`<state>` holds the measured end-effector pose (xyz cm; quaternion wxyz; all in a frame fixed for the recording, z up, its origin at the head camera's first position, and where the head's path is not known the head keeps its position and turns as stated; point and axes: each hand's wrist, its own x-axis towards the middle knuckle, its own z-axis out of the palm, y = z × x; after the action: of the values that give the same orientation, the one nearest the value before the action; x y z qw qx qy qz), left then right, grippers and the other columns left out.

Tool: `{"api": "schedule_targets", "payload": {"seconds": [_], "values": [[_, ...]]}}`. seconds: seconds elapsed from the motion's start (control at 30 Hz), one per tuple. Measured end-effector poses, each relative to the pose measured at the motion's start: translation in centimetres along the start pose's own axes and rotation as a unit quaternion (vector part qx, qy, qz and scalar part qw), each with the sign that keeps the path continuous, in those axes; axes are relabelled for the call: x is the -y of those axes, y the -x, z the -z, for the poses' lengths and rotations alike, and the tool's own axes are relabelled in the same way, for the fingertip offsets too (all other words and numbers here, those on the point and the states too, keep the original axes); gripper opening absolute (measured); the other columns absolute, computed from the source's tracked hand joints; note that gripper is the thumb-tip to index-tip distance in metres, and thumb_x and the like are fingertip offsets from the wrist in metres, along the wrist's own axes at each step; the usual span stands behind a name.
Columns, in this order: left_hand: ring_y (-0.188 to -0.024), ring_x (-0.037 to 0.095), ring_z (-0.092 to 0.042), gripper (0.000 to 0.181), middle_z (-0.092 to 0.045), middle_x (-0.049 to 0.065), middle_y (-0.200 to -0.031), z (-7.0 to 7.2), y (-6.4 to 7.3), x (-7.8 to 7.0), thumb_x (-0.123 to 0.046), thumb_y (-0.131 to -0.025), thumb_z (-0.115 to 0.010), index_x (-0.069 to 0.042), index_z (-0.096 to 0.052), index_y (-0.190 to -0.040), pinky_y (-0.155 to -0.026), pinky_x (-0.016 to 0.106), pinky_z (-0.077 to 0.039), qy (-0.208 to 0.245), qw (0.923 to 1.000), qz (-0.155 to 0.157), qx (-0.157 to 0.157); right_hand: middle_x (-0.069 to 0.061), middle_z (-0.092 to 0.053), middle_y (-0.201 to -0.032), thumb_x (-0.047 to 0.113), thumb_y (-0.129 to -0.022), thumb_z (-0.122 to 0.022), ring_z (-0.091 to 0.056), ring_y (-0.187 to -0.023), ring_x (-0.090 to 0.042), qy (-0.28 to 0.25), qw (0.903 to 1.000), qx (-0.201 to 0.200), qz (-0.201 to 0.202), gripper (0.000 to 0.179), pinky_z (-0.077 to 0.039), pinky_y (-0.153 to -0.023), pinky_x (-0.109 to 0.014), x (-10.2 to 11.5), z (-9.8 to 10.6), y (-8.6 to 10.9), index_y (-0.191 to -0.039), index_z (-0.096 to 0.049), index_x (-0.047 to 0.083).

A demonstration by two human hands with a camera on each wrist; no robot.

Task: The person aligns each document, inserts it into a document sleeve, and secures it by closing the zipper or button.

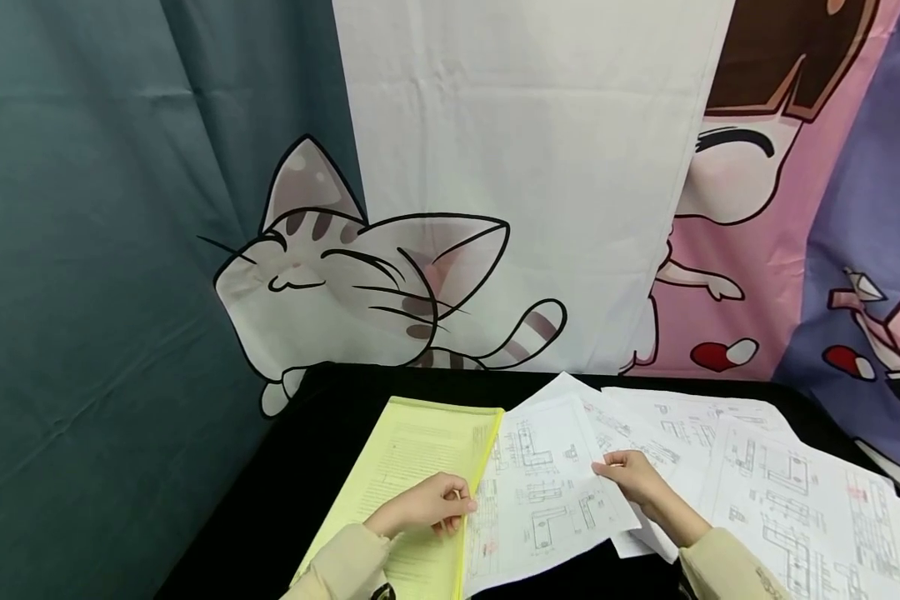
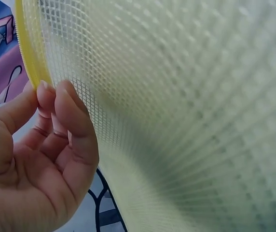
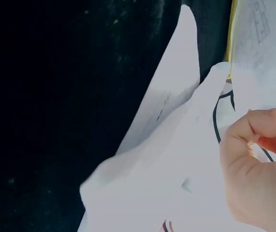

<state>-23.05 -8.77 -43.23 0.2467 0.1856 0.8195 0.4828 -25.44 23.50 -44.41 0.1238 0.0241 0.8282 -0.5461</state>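
A yellow mesh document pouch (image 1: 420, 442) with printed pages showing through it lies left of centre in the head view. My left hand (image 1: 431, 504) pinches its yellow zip edge (image 2: 29, 58) between thumb and fingers; the left wrist view has the mesh (image 2: 186, 96) filling most of the frame. Between thumb and fingertips, my right hand (image 1: 633, 479) holds the right edge of a white drawing sheet (image 1: 558, 475) printed with technical part outlines. That sheet slopes beside the pouch, its left side meeting the yellow edge. In the right wrist view my right hand (image 3: 258, 166) grips at the sheet's border.
More drawing sheets (image 1: 810, 492) are spread overlapping on the right of the black-covered table (image 1: 262, 500). One loose sheet (image 1: 622, 417) lies partly behind the held one. A cartoon-printed curtain (image 1: 532, 167) hangs behind the table.
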Motion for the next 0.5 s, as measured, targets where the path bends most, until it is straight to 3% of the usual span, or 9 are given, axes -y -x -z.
{"api": "schedule_targets", "payload": {"seconds": [0.17,0.3,0.5], "values": [[-0.05,0.01,-0.049,0.021,-0.05,0.001,-0.059,0.1,0.0,-0.4,-0.013,-0.096,-0.054,0.0,-0.053,-0.079,-0.044,0.016,-0.043,0.032,0.9994,0.004,0.01,-0.005,-0.068,-0.068,0.007,-0.091,-0.054,-0.063,-0.056,-0.01,0.004,0.9993,-0.037,-0.003,0.019,-0.051,-0.051,-0.02,0.4,-1.2,-0.1,-0.092,-0.058,-0.012],[-0.05,0.01,-0.05,0.021,-0.05,0.002,-0.059,0.1,-0.3,-0.5,-0.012,-0.095,-0.055,0.001,-0.053,-0.079,-0.043,0.015,-0.044,0.037,0.9993,0.0,-0.004,-0.007,-0.067,-0.064,0.004,-0.09,-0.055,-0.059,-0.05,-0.011,0.003,0.998,-0.063,0.009,0.016,-0.048,-0.046,-0.02,0.7,-3.3,-0.2,-0.089,-0.059,-0.011],[-0.047,0.009,-0.049,0.023,-0.05,0.0,-0.057,-0.3,-0.8,-0.4,-0.014,-0.093,-0.058,-0.001,-0.053,-0.075,-0.042,0.015,-0.044,0.029,0.9986,-0.002,-0.045,-0.004,-0.064,-0.065,0.015,-0.097,-0.05,-0.06,-0.053,-0.011,-0.019,0.9995,-0.019,0.016,0.035,-0.053,-0.051,-0.022,0.7,-4.0,0.1,-0.103,-0.057,-0.019]]}}
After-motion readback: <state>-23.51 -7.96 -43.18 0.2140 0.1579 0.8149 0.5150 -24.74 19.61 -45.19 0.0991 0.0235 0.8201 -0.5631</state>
